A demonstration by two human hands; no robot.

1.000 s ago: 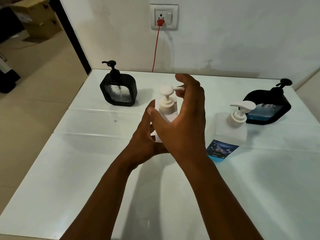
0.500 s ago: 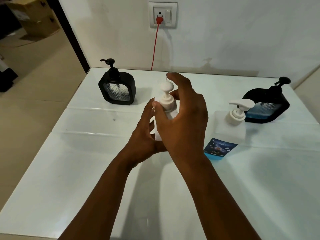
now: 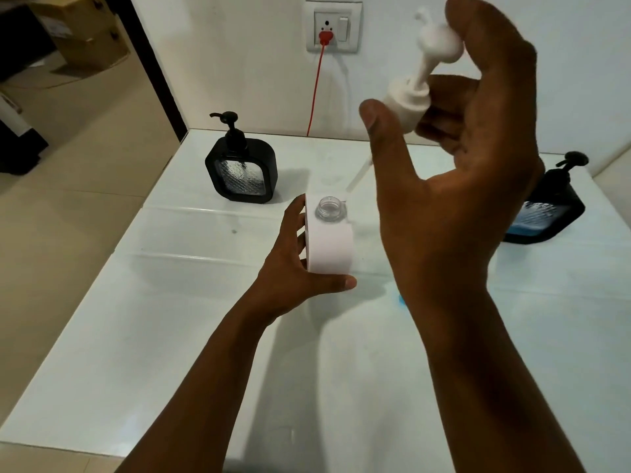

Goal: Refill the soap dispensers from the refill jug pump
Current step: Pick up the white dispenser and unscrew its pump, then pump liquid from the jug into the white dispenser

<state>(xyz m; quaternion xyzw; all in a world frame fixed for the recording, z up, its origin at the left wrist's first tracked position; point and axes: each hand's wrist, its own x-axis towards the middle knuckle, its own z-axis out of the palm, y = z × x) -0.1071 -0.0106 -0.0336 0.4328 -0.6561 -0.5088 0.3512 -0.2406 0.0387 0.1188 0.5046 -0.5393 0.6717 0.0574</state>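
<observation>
Your right hand [image 3: 454, 172] pinches the white pump top [image 3: 409, 104] high up and right of the white dispenser [image 3: 329, 244]; its long tube slants down toward the open neck. Your left hand [image 3: 293, 268] wraps the dispenser, which stands on the white table [image 3: 170, 336]. One black dispenser [image 3: 240, 172] stands behind-left of it, by the wall.

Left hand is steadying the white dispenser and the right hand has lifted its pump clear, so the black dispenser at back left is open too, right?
No. The head view shows the black dispenser with its pump on. Only the white dispenser, held by the left hand, is open; the right hand holds its pump.
</observation>
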